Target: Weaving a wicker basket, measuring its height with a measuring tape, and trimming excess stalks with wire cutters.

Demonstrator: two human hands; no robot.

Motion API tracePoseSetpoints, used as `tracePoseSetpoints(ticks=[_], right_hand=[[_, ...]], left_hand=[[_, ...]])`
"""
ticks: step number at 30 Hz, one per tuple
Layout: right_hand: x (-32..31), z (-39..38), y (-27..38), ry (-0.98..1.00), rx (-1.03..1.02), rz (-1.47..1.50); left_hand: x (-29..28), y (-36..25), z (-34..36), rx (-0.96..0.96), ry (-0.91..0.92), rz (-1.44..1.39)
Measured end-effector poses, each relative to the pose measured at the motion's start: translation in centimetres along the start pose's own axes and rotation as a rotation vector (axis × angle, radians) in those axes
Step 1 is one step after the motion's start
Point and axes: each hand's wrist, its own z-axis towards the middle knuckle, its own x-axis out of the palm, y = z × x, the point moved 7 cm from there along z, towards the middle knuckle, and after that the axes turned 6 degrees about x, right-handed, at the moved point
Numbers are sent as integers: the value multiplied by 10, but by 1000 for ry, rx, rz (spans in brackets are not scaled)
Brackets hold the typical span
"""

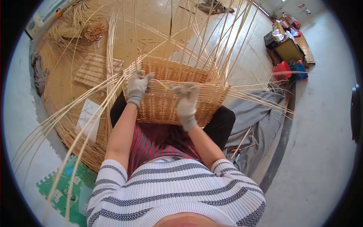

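Note:
A rectangular wicker basket (162, 102) of tan woven strands rests across my lap, its near wall facing me. Long upright stakes (204, 41) rise from its walls, and loose strands stick out from both ends. My left hand (138, 87), in a pale work glove, is closed on the rim near the basket's left corner, thumb pointing right. My right hand (186, 101), gloved too and slightly blurred, is at the near wall's top edge with its fingers curled. A thin strand runs along the rim to those fingers; the grip itself is partly hidden.
Bundled wicker (72, 32) and a flat woven panel (90, 70) lie on the floor at left, with a green foam mat (70, 193) nearer me. Grey cloth (257, 117) lies at right, holding small tools. Red bucket (281, 70) and a cluttered cabinet (289, 49) stand farther right.

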Motion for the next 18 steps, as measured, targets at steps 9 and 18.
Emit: tracePoseSetpoints(ticks=[9,18], right_hand=[[-94,13,-43,-403,364,199],[57,106,101,131,-565,-666]], left_hand=[[50,-48,-11,507,147,329],[91,-12,-1,-222,387,147]])
